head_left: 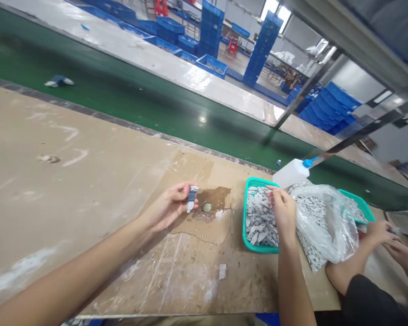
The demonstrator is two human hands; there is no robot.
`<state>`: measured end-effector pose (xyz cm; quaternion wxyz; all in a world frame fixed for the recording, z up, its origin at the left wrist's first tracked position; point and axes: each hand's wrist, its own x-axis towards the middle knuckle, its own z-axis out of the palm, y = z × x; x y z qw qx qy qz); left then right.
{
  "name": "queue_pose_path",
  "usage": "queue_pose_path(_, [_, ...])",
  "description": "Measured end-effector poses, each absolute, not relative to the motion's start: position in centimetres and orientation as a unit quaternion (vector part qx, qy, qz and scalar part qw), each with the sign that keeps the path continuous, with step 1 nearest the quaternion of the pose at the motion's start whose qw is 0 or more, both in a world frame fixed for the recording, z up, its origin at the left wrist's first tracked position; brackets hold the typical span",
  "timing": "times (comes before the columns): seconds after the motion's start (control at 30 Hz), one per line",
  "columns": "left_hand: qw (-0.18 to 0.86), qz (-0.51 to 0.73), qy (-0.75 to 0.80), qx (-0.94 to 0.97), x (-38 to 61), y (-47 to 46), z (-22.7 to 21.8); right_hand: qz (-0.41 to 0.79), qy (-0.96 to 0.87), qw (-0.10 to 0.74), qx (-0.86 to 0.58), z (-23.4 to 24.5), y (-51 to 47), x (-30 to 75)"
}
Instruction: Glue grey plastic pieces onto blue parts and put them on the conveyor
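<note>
My left hand (168, 206) is closed in a pinch on a small dark blue and white part (191, 198), held just above the brown worktable (88, 181). A small round metal piece (207, 208) lies on a dark wet patch right beside that part. My right hand (283, 210) reaches into a green tray (245, 213) filled with several small grey pieces (260, 219); its fingers are curled over the pile and what they hold is hidden.
A clear plastic bag (326, 224) of the same grey pieces lies over the tray's right side. A white squeeze bottle with a blue tip (294, 172) stands behind it. A co-worker's hands (381, 233) work at the right. A green conveyor belt (139, 99) runs beyond the table.
</note>
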<state>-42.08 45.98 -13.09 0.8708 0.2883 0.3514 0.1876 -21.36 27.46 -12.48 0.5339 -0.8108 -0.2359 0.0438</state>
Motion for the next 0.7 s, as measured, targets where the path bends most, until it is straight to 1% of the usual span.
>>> queue_pose_path(0.07, [0.869, 0.196, 0.35, 0.289, -41.9, 46.1, -13.3, 0.014, -0.282, 0.48, -0.831, -13.0, 26.9, -20.2])
queue_pose_path(0.13, [0.87, 0.208, 0.341, 0.288, -41.7, 46.4, -13.6, -0.046, -0.336, 0.464, -0.818, -13.4, 26.4, -20.2])
queue_pose_path(0.2, [0.866, 0.227, 0.34, 0.289, -41.6, 46.5, -13.8, -0.074, -0.391, 0.456, -0.796, -13.8, 26.1, -20.7])
queue_pose_path(0.27, [0.855, 0.237, 0.341, 0.311, -41.5, 46.6, -13.7, -0.048, -0.429, 0.413, -0.802, -14.0, 26.0, -21.2])
queue_pose_path(0.37, [0.812, 0.241, 0.346, 0.404, -41.5, 46.3, -13.2, 0.014, -0.443, 0.287, -0.849, -14.2, 26.1, -21.6])
queue_pose_path(0.43, [0.77, 0.238, 0.347, 0.48, -41.5, 46.0, -13.0, 0.032, -0.448, 0.236, -0.861, -14.4, 26.2, -21.4])
queue_pose_path(0.5, [0.73, 0.242, 0.364, 0.525, -41.2, 45.8, -13.1, 0.05, -0.459, 0.223, -0.859, -14.4, 26.3, -21.2])
queue_pose_path(0.57, [0.715, 0.252, 0.411, 0.507, -40.6, 45.7, -13.5, 0.079, -0.454, 0.224, -0.859, -14.3, 26.4, -21.0])
queue_pose_path(0.63, [0.726, 0.242, 0.467, 0.444, -39.8, 45.7, -13.8, 0.104, -0.428, 0.242, -0.864, -14.0, 26.4, -20.8])
queue_pose_path(0.7, [0.742, 0.215, 0.489, 0.405, -39.0, 45.8, -14.0, 0.115, -0.394, 0.281, -0.868, -13.8, 26.5, -20.8])
